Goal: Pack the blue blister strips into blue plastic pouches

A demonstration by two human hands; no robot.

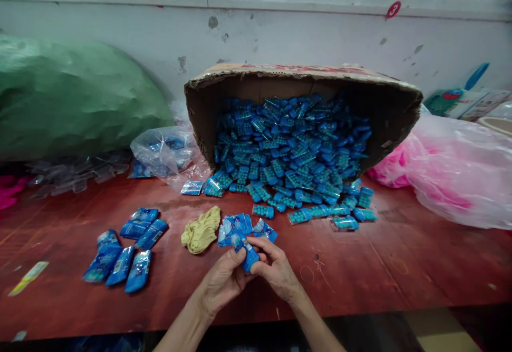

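Observation:
Between my two hands is a small blue-capped container (250, 258) with a blue printed sleeve around part of it. My left hand (229, 276) grips it from the left, thumb on the sleeve. My right hand (276, 268) pinches it from the other side, fingers closed. Just beyond my fingertips lies a loose pile of flat blue printed sleeves (236, 226). A crumpled yellow cloth or glove (201, 230) rests left of that pile. Farther left, several containers in blue sleeves (138, 271) lie on the red table (360, 282).
A cardboard box (400, 112) on its side spills many clear containers of teal beads (288, 149). Clear plastic bags (464, 170) with pink contents stand right; a green sack (76, 96) is at left. A yellow-handled cutter (29, 278) lies at the near left.

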